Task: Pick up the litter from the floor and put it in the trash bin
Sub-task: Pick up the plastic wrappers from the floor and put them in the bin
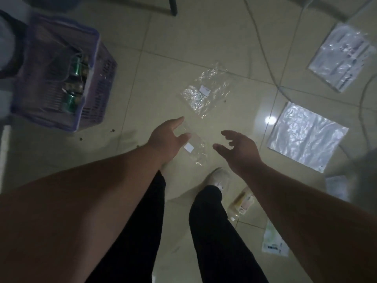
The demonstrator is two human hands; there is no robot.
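Clear plastic bag [195, 148] between hands; left hand [167, 137], right hand [238, 148] spread, empty.

No text can be read. Dark print marks the white packet [274, 241] on the floor and the printed plastic bag [342, 56], but both are too blurred.

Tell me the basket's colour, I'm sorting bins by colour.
Purple, a slatted plastic basket, seen in the head view.
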